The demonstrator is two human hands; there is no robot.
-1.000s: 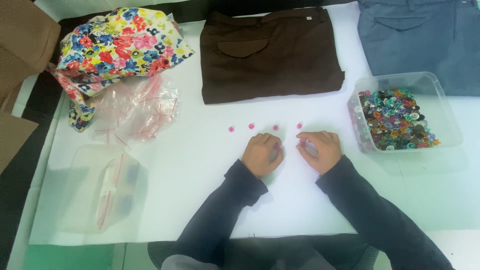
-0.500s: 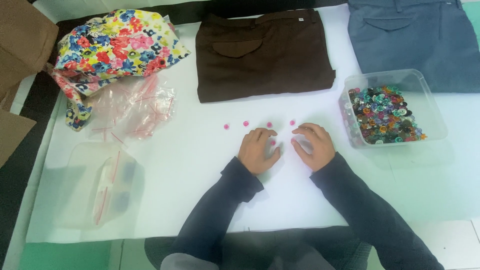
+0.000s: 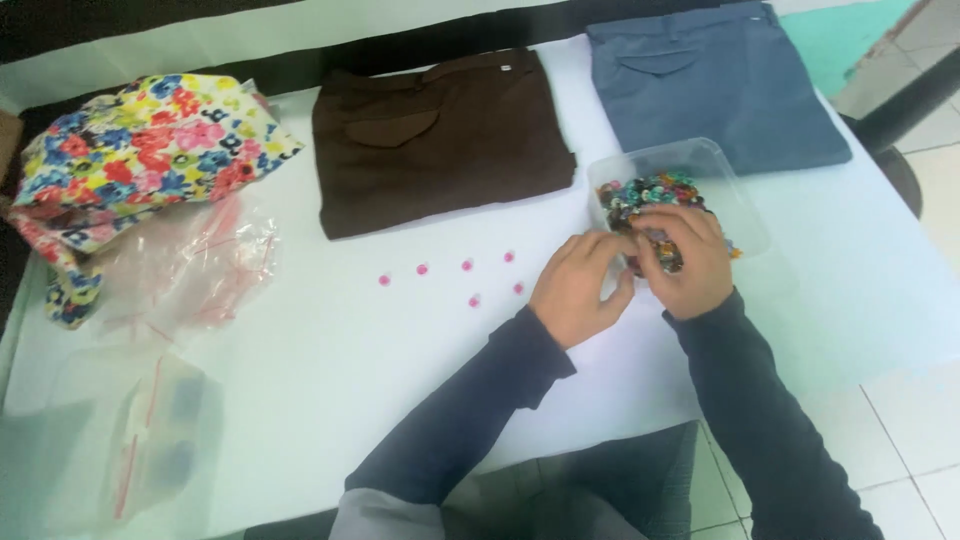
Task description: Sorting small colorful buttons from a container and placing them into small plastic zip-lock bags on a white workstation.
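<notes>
So the clear plastic tub (image 3: 735, 185) full of mixed coloured buttons (image 3: 640, 195) sits on the white table (image 3: 330, 370), right of centre, just in front of the folded blue-grey trousers (image 3: 715, 85). Both hands have moved over to it since a second ago, when they were resting mid-table just below the pink buttons. The right hand (image 3: 685, 260) is now curled over the near edge of the tub, fingers bent down onto the buttons; can't tell if it's actually pinching one or just rummaging. The left hand (image 3: 575, 285) is right beside it, touching it, fingers loosely curled toward the tub's corner, and I can't tell if anything's in it either.

The pink buttons (image 3: 465, 265) are left behind on the table: a row of four with two more below, now well to the left of the hands. There were only four in view earlier.

Further out: folded dark brown trousers (image 3: 440, 135) behind the pink ones, a floral fabric bundle (image 3: 135, 160) at far left, and crumpled clear zip bags (image 3: 195, 270) in front of it. The view has also swung right, so floor tiles (image 3: 920, 400) show.
</notes>
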